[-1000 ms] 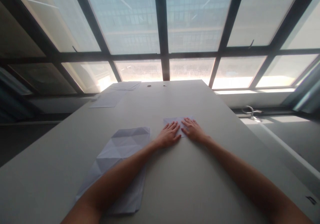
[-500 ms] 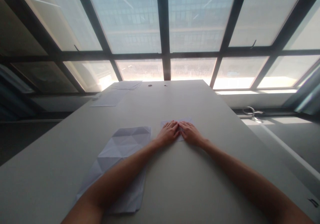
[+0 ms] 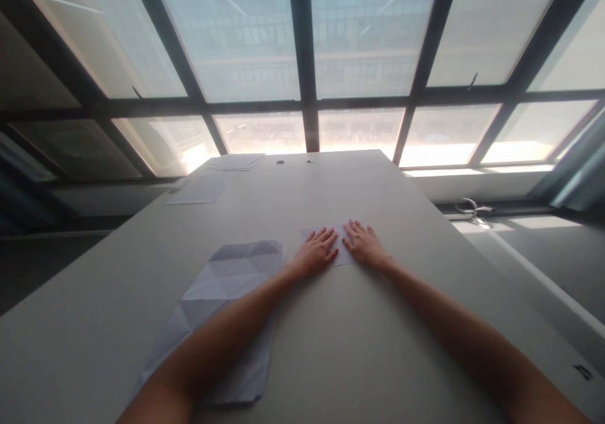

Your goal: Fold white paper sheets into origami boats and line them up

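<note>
A small sheet of white paper [image 3: 341,255] lies on the white table, partly hidden under both hands. My left hand [image 3: 316,252] rests flat on its left part with the fingers stretched out. On the right part, my right hand [image 3: 365,245] lies flat too, fingers spread. A strip of the paper shows between the two hands. Under my left forearm is a larger creased sheet of paper [image 3: 246,263], marked with triangular fold lines.
Several flat white sheets [image 3: 198,188] lie at the table's far left. Two small round holes [image 3: 280,162] are near the far edge of the table [image 3: 331,336]. Windows stand beyond it. A white cable coil [image 3: 467,207] is off to the right.
My hands have moved apart from the middle of the small paper, the right one outward to the right. Their fingers are now more spread. The view has shifted slightly.
</note>
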Demonstrator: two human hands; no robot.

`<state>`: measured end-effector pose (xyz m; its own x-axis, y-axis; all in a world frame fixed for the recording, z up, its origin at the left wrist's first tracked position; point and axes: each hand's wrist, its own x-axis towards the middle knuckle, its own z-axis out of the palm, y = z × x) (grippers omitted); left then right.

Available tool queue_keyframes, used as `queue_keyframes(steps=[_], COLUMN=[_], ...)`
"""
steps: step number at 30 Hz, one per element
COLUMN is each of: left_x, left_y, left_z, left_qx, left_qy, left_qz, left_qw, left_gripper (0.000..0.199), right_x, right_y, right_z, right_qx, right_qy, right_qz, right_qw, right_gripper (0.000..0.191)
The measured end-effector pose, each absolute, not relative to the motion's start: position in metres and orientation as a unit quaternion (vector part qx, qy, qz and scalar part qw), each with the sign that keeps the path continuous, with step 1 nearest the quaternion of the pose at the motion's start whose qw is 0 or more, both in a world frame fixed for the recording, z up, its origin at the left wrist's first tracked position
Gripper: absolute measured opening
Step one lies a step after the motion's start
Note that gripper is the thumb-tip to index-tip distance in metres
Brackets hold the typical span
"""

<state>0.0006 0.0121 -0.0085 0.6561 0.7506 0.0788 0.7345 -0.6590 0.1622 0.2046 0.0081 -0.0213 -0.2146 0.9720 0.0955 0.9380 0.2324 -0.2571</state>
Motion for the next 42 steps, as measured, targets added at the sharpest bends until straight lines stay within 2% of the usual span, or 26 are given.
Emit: queue_keyframes(steps=[7,15,21,25,34,39,42], left_x=[-0.001,-0.001,-0.003,-0.004,-0.004,-0.003,-0.001], left_y=[0.013,0.014,0.014,0.013,0.011,0.008,0.005], left_z=[-0.008,-0.011,-0.01,-0.008,-0.006,-0.001,0.004], left_qx=[0.907,0.908,0.911,0.917,0.921,0.918,0.914], left_qy=[0.411,0.408,0.398,0.385,0.376,0.382,0.385], left_qz=[0.076,0.078,0.079,0.074,0.079,0.097,0.118], left_qw=[0.056,0.062,0.067,0.07,0.061,0.05,0.045], left_gripper=[0.057,0.056,0.055,0.054,0.053,0.05,0.046], right_x=[0.213,0.217,0.217,0.219,0.223,0.222,0.222], right_y=[0.017,0.016,0.014,0.015,0.023,0.024,0.023], right_z=[-0.024,-0.026,-0.026,-0.025,-0.025,-0.022,-0.02], right_qx=[-0.671,-0.662,-0.651,-0.649,-0.545,-0.516,-0.498], right_qy=[-0.73,-0.732,-0.731,-0.711,-0.668,-0.632,-0.651], right_qz=[0.054,0.065,0.076,0.081,0.142,0.23,0.251], right_qw=[0.12,0.15,0.189,0.258,0.486,0.53,0.515], right_gripper=[0.057,0.054,0.06,0.058,0.058,0.067,0.056])
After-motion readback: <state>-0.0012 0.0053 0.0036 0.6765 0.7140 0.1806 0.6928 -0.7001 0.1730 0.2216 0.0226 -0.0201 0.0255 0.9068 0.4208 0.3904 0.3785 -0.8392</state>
